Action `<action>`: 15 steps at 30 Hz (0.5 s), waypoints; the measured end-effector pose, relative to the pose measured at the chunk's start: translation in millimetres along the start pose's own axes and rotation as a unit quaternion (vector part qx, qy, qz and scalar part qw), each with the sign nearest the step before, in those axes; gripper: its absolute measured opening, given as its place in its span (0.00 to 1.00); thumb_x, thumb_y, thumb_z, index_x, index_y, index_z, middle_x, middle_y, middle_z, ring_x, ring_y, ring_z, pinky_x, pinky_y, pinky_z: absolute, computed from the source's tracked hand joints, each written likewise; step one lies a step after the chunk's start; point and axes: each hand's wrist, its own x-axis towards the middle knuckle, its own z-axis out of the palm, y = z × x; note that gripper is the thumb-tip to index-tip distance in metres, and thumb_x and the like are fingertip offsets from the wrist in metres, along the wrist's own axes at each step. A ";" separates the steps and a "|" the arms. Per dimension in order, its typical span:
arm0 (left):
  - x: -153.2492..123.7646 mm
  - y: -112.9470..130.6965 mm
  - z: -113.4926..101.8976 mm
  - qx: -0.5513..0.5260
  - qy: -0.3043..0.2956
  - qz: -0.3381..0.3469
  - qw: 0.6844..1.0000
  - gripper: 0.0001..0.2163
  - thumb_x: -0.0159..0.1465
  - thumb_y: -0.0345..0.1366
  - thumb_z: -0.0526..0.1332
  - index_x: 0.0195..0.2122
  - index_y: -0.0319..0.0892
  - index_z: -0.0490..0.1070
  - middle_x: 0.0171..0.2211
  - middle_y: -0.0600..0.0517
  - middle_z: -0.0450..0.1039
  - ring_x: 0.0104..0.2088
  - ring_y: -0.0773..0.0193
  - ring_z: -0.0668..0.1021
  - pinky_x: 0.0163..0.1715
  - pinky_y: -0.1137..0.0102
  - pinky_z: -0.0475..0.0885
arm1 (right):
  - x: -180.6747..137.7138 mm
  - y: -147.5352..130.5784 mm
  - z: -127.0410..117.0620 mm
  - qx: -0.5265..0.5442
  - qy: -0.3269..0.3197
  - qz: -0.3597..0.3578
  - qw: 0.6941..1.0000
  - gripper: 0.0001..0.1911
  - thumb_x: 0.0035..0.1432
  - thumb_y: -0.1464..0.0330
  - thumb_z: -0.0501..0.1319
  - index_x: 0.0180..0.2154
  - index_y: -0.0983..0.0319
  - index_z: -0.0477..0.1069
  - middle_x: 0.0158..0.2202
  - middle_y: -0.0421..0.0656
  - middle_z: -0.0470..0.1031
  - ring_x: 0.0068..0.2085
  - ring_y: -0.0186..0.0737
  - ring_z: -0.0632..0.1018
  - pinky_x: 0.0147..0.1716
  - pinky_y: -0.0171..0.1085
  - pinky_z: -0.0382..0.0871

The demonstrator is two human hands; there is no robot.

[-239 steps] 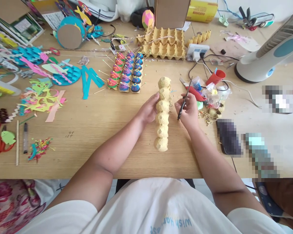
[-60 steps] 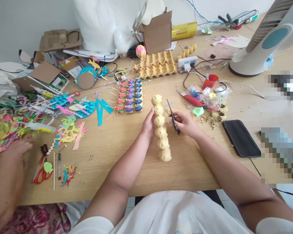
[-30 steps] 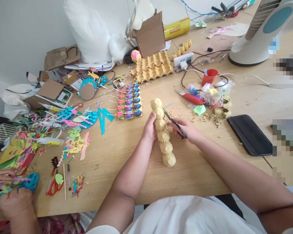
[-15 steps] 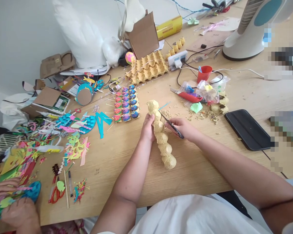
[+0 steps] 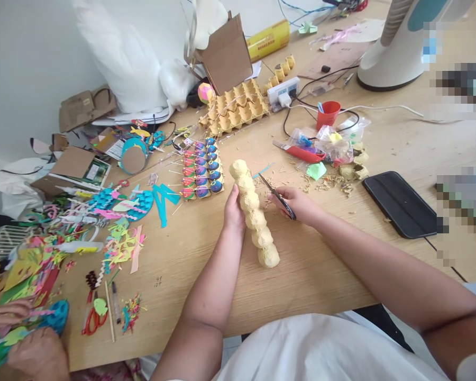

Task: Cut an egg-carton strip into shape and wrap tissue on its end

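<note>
A strip of tan egg carton, its cups bulging upward, slants across the middle of the head view above the table. My left hand grips it along its left side, the thumb showing near the upper cups and the other fingers hidden beneath. To the right, my right hand is closed around a pair of dark scissors. The blades point up and left, a small gap away from the strip's edge. Tan carton scraps lie scattered on the table beyond the scissors.
Painted egg cups with pins stand behind my left hand. Farther back lie an uncut egg tray, a power strip and a red cup. A black tray is at right. Another person's hands hold coloured craft pieces at lower left.
The scissors have come away from the strip's edge, where the blades touched it before. My left hand has turned the strip slightly, and its cups now face up more.
</note>
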 end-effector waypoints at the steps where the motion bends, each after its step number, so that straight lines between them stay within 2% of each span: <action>1: 0.0 0.9 -0.1 0.005 0.006 -0.001 1.000 0.14 0.70 0.55 0.68 0.41 0.50 0.81 0.31 0.54 0.80 0.26 0.65 0.77 0.31 0.69 0.71 | -0.3 0.0 0.7 0.005 -0.006 -0.001 1.000 0.33 0.50 0.36 0.71 0.34 0.58 0.70 0.17 0.34 0.66 0.20 0.33 0.64 0.21 0.36 0.57; 4: 0.9 1.8 -0.2 0.025 0.015 0.006 1.000 0.14 0.68 0.57 0.69 0.39 0.53 0.82 0.32 0.53 0.82 0.29 0.61 0.79 0.33 0.67 0.72 | -3.0 -3.0 4.0 0.017 -0.036 -0.014 0.999 0.34 0.49 0.37 0.72 0.36 0.59 0.71 0.20 0.35 0.68 0.23 0.34 0.67 0.23 0.35 0.58; 8: 2.2 1.2 0.2 0.012 0.003 0.012 1.000 0.15 0.67 0.56 0.69 0.37 0.51 0.82 0.35 0.51 0.84 0.34 0.57 0.82 0.37 0.65 0.78 | -7.0 -8.6 5.8 0.011 -0.059 -0.034 0.998 0.33 0.50 0.37 0.71 0.35 0.59 0.69 0.22 0.34 0.66 0.25 0.33 0.66 0.25 0.35 0.56; 15: 0.3 -0.3 -1.1 0.022 0.010 0.000 1.000 0.13 0.68 0.56 0.69 0.40 0.54 0.83 0.35 0.51 0.85 0.33 0.57 0.84 0.34 0.66 0.76 | -2.7 -5.9 2.6 0.002 -0.032 -0.052 0.998 0.32 0.51 0.38 0.70 0.35 0.61 0.73 0.26 0.36 0.65 0.30 0.34 0.64 0.30 0.37 0.55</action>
